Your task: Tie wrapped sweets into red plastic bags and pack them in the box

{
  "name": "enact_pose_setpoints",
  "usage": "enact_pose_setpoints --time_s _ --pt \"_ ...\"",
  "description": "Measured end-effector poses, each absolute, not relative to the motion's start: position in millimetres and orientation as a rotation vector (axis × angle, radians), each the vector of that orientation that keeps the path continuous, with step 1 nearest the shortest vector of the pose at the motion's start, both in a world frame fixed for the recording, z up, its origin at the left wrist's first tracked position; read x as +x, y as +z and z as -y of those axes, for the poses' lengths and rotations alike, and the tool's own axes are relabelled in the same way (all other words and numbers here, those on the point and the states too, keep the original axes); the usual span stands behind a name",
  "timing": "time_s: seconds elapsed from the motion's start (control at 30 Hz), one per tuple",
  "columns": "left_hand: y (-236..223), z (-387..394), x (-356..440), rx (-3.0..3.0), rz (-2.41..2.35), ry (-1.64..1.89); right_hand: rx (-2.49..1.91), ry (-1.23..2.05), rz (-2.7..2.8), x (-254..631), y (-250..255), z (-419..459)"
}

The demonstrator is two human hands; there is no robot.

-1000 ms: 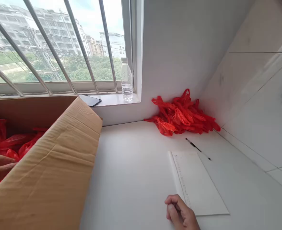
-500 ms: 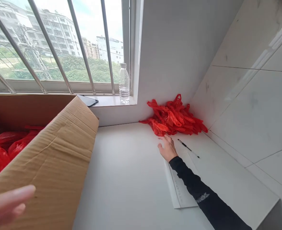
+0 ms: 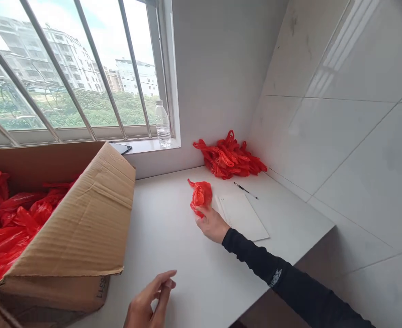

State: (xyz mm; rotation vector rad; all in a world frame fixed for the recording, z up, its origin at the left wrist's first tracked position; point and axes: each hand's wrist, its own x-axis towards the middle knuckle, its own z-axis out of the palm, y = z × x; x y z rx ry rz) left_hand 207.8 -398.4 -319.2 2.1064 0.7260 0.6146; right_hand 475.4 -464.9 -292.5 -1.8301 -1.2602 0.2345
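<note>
My right hand [image 3: 213, 223], in a black sleeve, grips a crumpled red plastic bag [image 3: 201, 193] just above the white table. The bag bunches up beyond my fingertips, and the thumb is on its near side. Low in the view, my left hand [image 3: 149, 300] is over the table's near part with nothing in it; its fingers reach to the right, loosely bent and a little apart. A pile of red plastic bags [image 3: 230, 157] lies against the wall at the back. More red bags [image 3: 19, 214] fill the open cardboard box [image 3: 85, 218] on the left.
To the right of the held bag lie a white notepad [image 3: 245, 218] and a black pen [image 3: 245, 190]. On the windowsill stand a clear water bottle [image 3: 162, 125] and a dark flat device [image 3: 127, 149]. The white table [image 3: 167, 246] ends at a slanting edge on the right.
My right hand has come back from the pile towards me and to the left with a red bag in it. My left hand has moved rightward from beside the box. The view has shifted.
</note>
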Motion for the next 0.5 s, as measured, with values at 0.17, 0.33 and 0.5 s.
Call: enact_pose_setpoints --time_s 0.17,0.33,0.5 --pt "-328.3 414.5 219.9 2.08 -0.836 0.76 -1.632 0.396 1.347 383.8 -290.6 561.3" --pt "-332.1 418.5 210.7 2.137 -0.846 0.745 -1.697 0.609 1.253 331.4 -322.7 652.1" --pt "-332.3 416.4 200.5 2.125 -0.736 0.792 -1.892 0.804 1.319 329.1 -376.2 672.4"
